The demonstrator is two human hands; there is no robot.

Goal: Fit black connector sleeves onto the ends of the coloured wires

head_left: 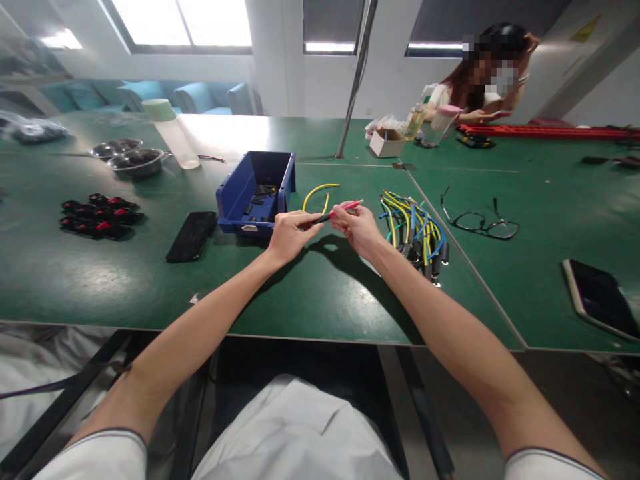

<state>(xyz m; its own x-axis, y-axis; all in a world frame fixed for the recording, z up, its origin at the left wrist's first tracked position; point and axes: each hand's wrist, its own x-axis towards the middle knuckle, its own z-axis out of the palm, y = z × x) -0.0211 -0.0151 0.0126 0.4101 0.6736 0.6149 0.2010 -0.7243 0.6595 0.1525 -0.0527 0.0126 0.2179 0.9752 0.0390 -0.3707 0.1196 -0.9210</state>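
Note:
Both my hands meet above the table in front of the blue bin (231, 223). Between them is a slim red-and-black piece (350, 205) with a pale tip; its exact kind is hard to make out. My left hand (293, 235) pinches the black end between thumb and fingers. The red part is gripped by the fingers of my right hand (357, 227), its tip pointing right and away. Just behind my hands lies a curved yellow wire (320, 187). To the right of my right hand rests a bundle of yellow, blue and green wires (413, 223) with black sleeves and metal ends.
Small black pieces lie inside the bin. Leftward are a black phone (191, 237), black-and-red parts (100, 217), metal bowls (136, 163) and a bottle (173, 137). Eyeglasses (483, 227) and another phone (603, 297) lie right. Across the table sits a person (493, 73).

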